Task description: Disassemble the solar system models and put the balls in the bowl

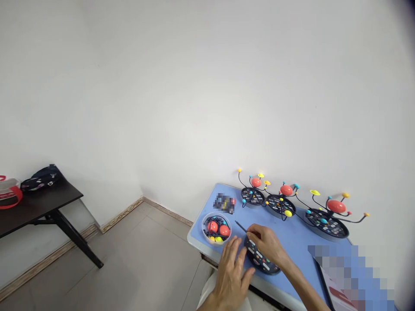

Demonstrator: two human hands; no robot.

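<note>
A round black base disc (261, 258) with small coloured pictures and pale labels lies near the front edge of the blue table. My right hand (266, 242) is over its upper part, thumb and fingers pinched on a thin black rod (241, 226) that points up and left. The rod's lower end is hidden by the fingers. At the disc's left side is my left hand (231, 272), fingers apart and holding nothing; whether it touches the rim I cannot tell. Just beyond it stands a clear round tub (204, 236) of red balls, yellow and blue pieces and black rods.
Three assembled planet models, left (256, 182), middle (286, 190) and right (336, 206), stand along the blue table's (240, 276) back, arms sticking out. A blurred patterned item (224, 203) lies behind the tub. A dark table (39, 205) holds a bag (40, 178) and a red-handled container (13, 194).
</note>
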